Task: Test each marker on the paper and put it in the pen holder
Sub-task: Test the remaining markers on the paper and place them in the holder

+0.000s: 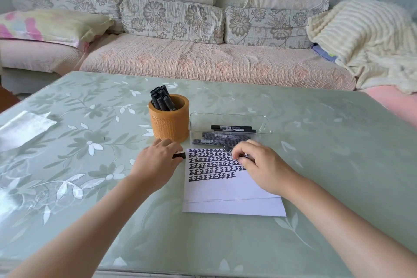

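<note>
Head view. Floral-covered table (pixel 316 142); paper (pixel 225 187) centre; orange pen holder (pixel 169 124) at 11 o'clock; clear tray (pixel 230 119) at 12. Left hand (pixel 155 165) pinches marker cap (pixel 179 155); right hand (pixel 259 165) grips marker (pixel 244 156). Risk: uncapped tip smearing the rows.

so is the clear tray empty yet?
Not empty: the clear tray holds several black markers lying flat.

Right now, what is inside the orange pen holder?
Several black markers stand inside the orange pen holder, leaning left, their capped tops above the rim. Its wall hides their lower parts and the bottom.
</note>
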